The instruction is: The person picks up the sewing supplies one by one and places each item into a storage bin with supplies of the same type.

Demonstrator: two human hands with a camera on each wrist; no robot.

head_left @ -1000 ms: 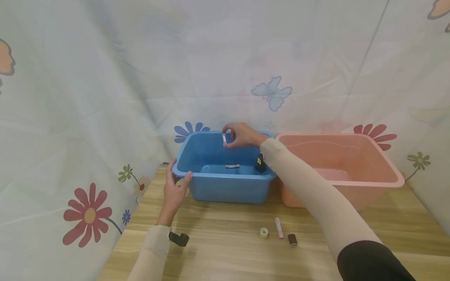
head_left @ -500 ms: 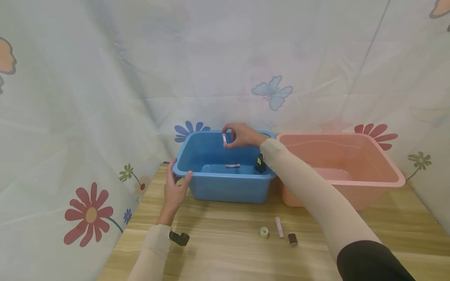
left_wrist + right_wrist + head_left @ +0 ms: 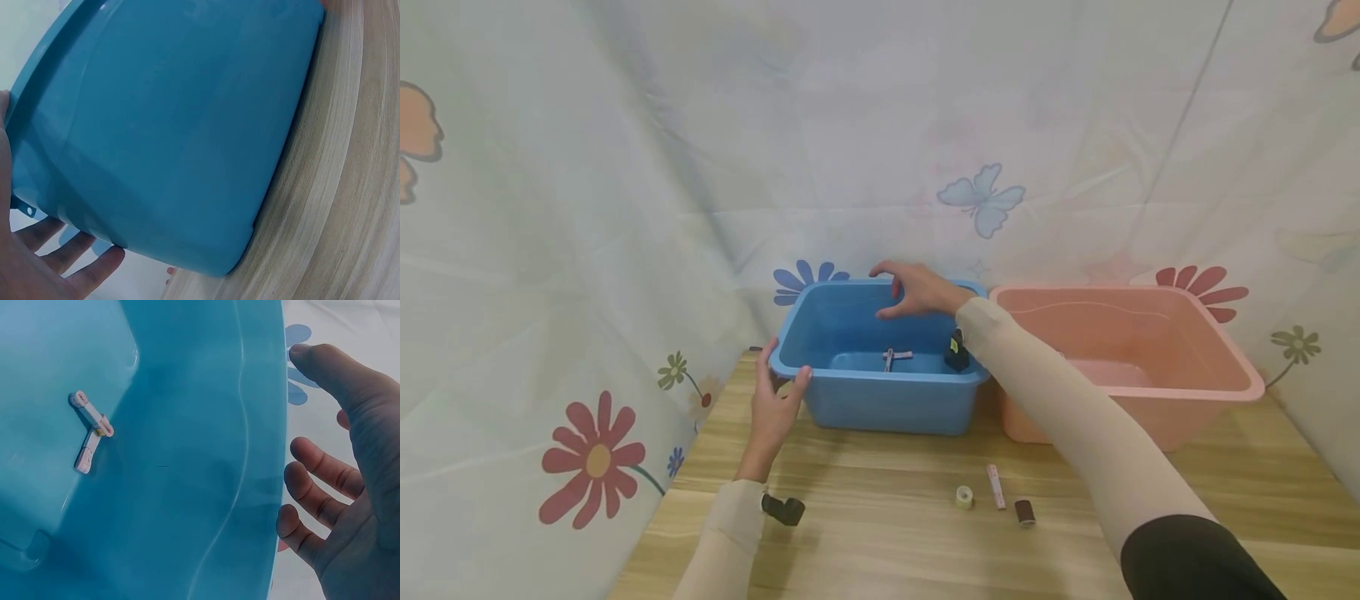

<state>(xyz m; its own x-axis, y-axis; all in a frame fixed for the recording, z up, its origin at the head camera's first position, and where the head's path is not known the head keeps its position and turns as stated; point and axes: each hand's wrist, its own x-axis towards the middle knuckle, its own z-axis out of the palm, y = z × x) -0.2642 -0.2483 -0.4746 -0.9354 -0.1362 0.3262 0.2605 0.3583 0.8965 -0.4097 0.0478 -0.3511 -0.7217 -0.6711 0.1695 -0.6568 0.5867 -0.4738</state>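
My left hand (image 3: 775,412) holds the front left corner of a blue plastic tub (image 3: 891,404). In the left wrist view its fingers (image 3: 94,269) spread against the tub's wall (image 3: 175,119). Over the tub, my right hand (image 3: 917,290) hovers with thumb and fingers parted, nothing between them. Two small folded pink-and-white strips, looking like soft tape measures, lie crossed on the tub's floor: one strip (image 3: 902,356) runs sideways, the other (image 3: 889,362) points toward me. The right wrist view shows these strips (image 3: 94,419) touching, and the right hand (image 3: 350,481) beside the rim.
A pink tub (image 3: 1150,400) stands to the right of the blue one. In front on the wooden table (image 3: 865,517) lie a cream roll (image 3: 964,497), another pink-and-white strip (image 3: 996,487) and a dark brown spool (image 3: 1025,512). A printed cloth (image 3: 850,125) hangs behind.
The right thumb and fingers have parted and let go of a pink-and-white strip, which dropped onto the one in the blue tub. The left hand has kept its place.
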